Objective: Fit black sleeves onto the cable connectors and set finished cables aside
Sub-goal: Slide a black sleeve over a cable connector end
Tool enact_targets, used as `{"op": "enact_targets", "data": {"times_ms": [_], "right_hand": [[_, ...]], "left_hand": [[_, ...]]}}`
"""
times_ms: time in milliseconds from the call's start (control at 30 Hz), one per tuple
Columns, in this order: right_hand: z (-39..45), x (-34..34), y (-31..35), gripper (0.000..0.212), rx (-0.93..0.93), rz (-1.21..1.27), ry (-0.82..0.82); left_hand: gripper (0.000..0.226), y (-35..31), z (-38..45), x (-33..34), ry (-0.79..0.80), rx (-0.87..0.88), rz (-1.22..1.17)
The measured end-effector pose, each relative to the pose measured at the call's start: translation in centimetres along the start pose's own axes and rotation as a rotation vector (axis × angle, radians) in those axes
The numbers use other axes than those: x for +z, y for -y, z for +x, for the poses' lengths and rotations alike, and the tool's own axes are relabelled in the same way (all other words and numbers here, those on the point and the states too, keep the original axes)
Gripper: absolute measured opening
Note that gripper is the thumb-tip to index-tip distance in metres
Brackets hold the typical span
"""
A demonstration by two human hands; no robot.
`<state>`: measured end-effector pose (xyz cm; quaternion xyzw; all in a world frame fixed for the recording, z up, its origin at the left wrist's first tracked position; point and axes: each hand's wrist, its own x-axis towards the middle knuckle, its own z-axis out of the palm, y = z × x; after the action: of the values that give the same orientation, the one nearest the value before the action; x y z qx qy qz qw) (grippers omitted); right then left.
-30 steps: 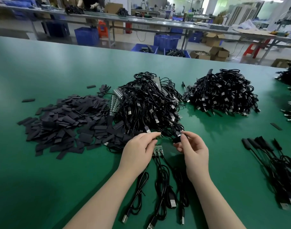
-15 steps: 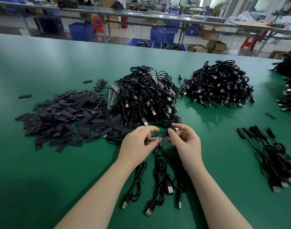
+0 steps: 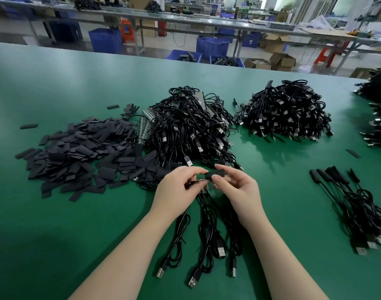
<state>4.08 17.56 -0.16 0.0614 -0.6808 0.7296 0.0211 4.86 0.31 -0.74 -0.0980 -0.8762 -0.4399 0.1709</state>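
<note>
A wide green worktable (image 3: 55, 213) ran across a factory floor, with more benches and blue crates beyond its far edge. Well to the left of the grip lay a loose heap of flat black sleeves (image 3: 77, 156), within easy reach, probably so one could be taken for each cable. Just behind the hands rose the pile of unsleeved cables (image 3: 185, 131). The left hand (image 3: 176, 189) pinched a small connector board (image 3: 197, 180) between thumb and fingertips, its bare end pointing right, seemingly held steady to be sleeved. Touching that end, the right hand (image 3: 239, 189) pinched a black sleeve (image 3: 214, 175) between thumb and forefinger, its mouth turned toward the board; how far it had gone on could not be told. Cables (image 3: 206, 234) trailed from below the grip toward the person. Behind and right sat a second cable heap (image 3: 286, 113), and well to the right, finished cables (image 3: 345, 191) lay aligned, set aside.
</note>
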Motion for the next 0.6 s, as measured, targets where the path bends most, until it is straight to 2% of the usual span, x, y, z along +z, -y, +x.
{"op": "enact_targets", "data": {"times_ms": [233, 433, 600], "right_hand": [[-0.09, -0.03, 0.32, 0.018, -0.008, -0.035, 0.065], [-0.27, 0.3, 0.55, 0.031, -0.032, -0.045, 0.028], [-0.25, 0.3, 0.44, 0.029, -0.049, -0.058, 0.021]], "left_hand": [[0.028, 0.03, -0.05, -0.1, 0.041, -0.009, -0.066], [0.022, -0.04, -0.08, -0.06, 0.039, -0.028, -0.081], [0.018, -0.15, -0.14, -0.04, 0.044, -0.013, -0.078]]}}
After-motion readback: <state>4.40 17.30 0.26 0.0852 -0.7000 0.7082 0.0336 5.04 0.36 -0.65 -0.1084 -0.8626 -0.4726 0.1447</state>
